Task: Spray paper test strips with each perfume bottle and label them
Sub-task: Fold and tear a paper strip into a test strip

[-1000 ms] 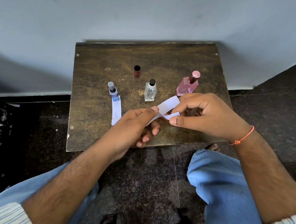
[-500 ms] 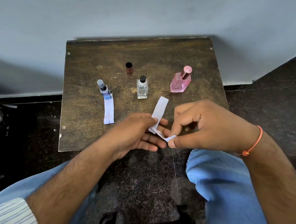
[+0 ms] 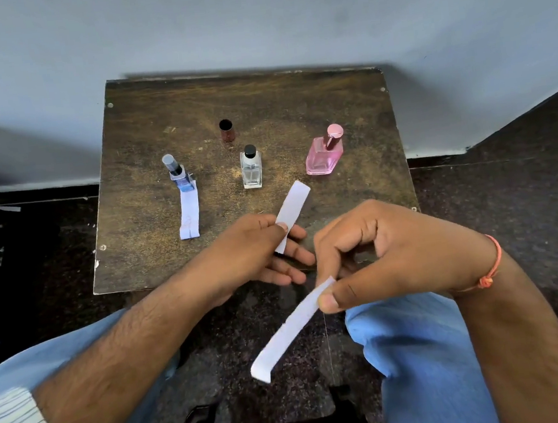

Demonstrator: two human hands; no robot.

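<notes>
Strips now apart: left hand [image 3: 257, 248], right hand [image 3: 389, 255], fingertips half-hidden.

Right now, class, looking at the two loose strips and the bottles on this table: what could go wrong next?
1. The left hand and right hand each pinch a blank strip; unlabelled, they may get mixed up.
2. The clear bottle and pink bottle stand close ahead; a reaching hand could topple one.

A worn brown table [image 3: 155, 224] against a pale wall [image 3: 250, 14]; dark, perhaps stone, floor [image 3: 509, 187].
</notes>
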